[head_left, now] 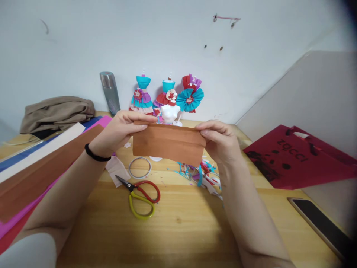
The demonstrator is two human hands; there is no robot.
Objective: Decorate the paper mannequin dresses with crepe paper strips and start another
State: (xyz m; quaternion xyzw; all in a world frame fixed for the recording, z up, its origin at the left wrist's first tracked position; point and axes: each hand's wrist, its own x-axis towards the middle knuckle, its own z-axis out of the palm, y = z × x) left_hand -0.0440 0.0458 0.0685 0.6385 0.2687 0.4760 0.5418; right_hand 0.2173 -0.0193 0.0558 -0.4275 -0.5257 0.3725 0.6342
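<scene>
A brown strip of crepe paper (169,143) is stretched between my hands above the table, its top edge folded or creased. My left hand (126,128) pinches its upper left corner between thumb and fingers. At the upper right corner my right hand (219,139) pinches the same strip. Below it lie scissors (143,197) with one red and one yellow handle, a roll of tape (140,168) and a pale pink paper piece (117,170). Behind the strip stands a white mini dress form (170,112), its lower part hidden.
Paper-dressed mini mannequins (143,93) stand against the wall beside a grey flask (110,91). Coloured paper sheets (52,167) and a brown cloth (57,111) lie left. Paper scraps (206,175) sit near my right wrist. A red bag (304,160) and a phone (320,223) are right.
</scene>
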